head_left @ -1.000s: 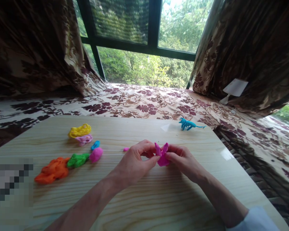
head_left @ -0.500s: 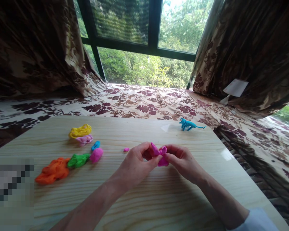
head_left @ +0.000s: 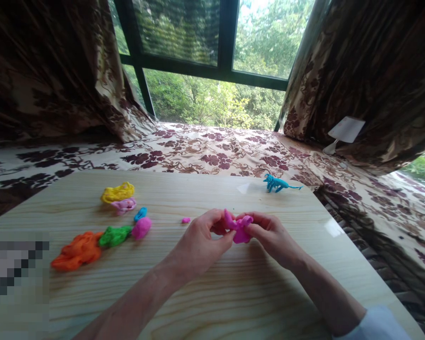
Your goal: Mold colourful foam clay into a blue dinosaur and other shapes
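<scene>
A lump of pink modelling clay [head_left: 241, 231] with ear-like points sticking up is held between my two hands above the table. My left hand [head_left: 206, 232] pinches its left side with thumb and fingers. On the other side, my right hand [head_left: 272, 233] grips it the same way, the thumb pressed to its front. The fingertips behind the clay are partly hidden. A tiny pink clay bit [head_left: 186, 220] lies on the table just left of my left hand.
Left on the wooden table [head_left: 212, 302] lie orange clay [head_left: 78, 251], green clay [head_left: 115, 236], a pink ball [head_left: 141, 228], a blue piece [head_left: 140, 214], yellow clay [head_left: 118, 192] and pale pink clay [head_left: 124, 205]. A blue clay animal [head_left: 276, 183] stands at the back right. Beyond is a white lamp [head_left: 346, 129].
The pink clay has turned slightly and shifted a little to the right between my fingers. My left thumb has eased off its front. The other pieces stay where they were.
</scene>
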Tool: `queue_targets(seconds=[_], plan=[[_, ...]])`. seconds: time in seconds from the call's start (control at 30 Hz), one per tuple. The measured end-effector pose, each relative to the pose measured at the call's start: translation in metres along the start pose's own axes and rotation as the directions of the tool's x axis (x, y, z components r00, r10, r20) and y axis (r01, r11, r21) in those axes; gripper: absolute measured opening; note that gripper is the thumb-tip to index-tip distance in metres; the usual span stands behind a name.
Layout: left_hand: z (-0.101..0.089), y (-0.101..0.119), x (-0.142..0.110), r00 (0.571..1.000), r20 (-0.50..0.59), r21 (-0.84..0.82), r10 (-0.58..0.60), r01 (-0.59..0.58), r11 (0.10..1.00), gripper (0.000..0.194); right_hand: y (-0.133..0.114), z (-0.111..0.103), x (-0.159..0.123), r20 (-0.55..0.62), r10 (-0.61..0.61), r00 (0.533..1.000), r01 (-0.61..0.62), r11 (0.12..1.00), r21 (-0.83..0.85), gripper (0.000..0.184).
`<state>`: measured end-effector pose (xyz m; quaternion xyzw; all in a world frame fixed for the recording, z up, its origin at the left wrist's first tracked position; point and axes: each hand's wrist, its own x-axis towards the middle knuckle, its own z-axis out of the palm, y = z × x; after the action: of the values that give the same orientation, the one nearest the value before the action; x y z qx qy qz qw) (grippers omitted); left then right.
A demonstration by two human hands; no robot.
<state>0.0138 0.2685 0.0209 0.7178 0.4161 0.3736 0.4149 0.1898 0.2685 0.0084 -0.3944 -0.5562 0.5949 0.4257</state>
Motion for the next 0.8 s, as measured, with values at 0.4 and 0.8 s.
queue_targets(seconds=[0.4,0.8], plan=[[-0.017,0.011,0.002,0.972,0.233,-0.052,0.009,0.003,0.999,0.011,-0.002,-0.002,-0.003,0.074,0.104,0.992,-0.114,0.982,0.15,0.018],[-0.02,0.01,0.001,0.963,0.254,-0.049,0.085,-0.075,0.996,0.012,-0.007,0.001,-0.005,0.105,0.119,0.987,-0.141,0.962,0.234,0.02]])
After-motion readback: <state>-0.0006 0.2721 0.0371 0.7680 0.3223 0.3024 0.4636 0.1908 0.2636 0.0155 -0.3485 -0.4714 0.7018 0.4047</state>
